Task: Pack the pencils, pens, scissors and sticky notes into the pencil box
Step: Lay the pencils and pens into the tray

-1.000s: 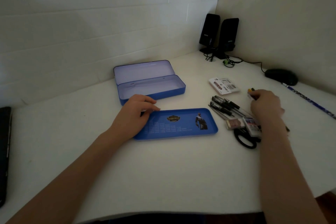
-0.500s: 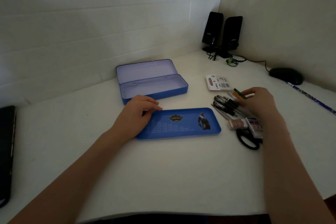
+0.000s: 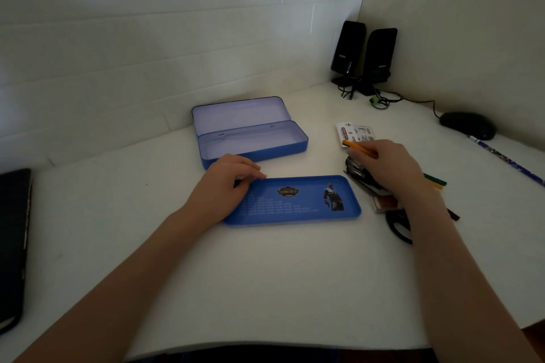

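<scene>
A: Pencil box (image 3: pixel 250 138) first: from my remote seat I see it lying open on the white desk (image 3: pixel 265 274) near the back wall, hinged lid tipped back, nothing visible inside.

B: And the blue piece nearer the camera?

A: A flat blue tray (image 3: pixel 298 200), just in front of the box. The left hand (image 3: pixel 224 186) rests on its left end, fingers loosely curled and holding nothing.

B: The right hand?

A: The right hand (image 3: pixel 389 168) pinches a yellow pencil (image 3: pixel 358 148) and a green one over the black pens (image 3: pixel 358 171). The scissors (image 3: pixel 398 227) lie beneath the forearm, the sticky notes (image 3: pixel 386 203) beside them, a small packet (image 3: pixel 352 132) beyond.
</scene>
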`<state>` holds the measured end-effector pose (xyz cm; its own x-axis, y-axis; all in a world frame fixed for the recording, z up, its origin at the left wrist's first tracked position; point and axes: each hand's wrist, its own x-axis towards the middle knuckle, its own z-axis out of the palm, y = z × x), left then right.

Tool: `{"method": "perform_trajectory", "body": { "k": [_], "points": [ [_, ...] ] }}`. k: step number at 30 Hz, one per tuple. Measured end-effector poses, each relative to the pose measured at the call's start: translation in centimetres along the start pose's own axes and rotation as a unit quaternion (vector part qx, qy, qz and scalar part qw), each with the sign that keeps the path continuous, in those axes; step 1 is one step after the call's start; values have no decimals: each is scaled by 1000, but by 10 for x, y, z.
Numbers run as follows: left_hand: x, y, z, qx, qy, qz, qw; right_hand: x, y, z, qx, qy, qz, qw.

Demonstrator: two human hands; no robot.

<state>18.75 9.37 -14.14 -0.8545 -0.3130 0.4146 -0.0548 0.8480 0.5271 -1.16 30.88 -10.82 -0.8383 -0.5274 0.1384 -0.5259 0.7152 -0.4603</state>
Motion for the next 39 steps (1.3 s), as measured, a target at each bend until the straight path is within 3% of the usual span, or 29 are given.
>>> {"method": "perform_trajectory", "body": {
  "k": [4, 8, 11, 13, 15, 18, 23, 28, 39],
  "points": [
    [0, 1, -1, 3, 1, 1, 1000, 5, -4, 8, -11, -7, -48, 999],
    [0, 0, 0, 4, -1, 4, 1000, 8, -1, 13, -54, -26, -44, 997],
    [0, -1, -1, 6, -2, 4, 1000, 7, -6, 11, -44, 42, -124, 990],
    [1, -1, 0, -5, 6, 1, 1000, 1, -18, 7, 27, 67, -179, 981],
    [1, 2, -1, -56, 25, -26, 998, -9, -36, 4, 86, 27, -221, 971],
    [2, 11, -5, -138, 47, -80, 986, -22, -58, 12, 41, -66, -266, 961],
    [0, 11, -7, -195, -25, -83, 977, -31, -75, 34, 40, -132, -328, 934],
    [2, 7, -12, -161, -15, -91, 983, -30, -75, 37, 41, -146, -309, 939],
    [0, -8, -36, -123, -81, -145, 978, -20, -53, 27, 9, -145, -234, 961]
  ]
}}
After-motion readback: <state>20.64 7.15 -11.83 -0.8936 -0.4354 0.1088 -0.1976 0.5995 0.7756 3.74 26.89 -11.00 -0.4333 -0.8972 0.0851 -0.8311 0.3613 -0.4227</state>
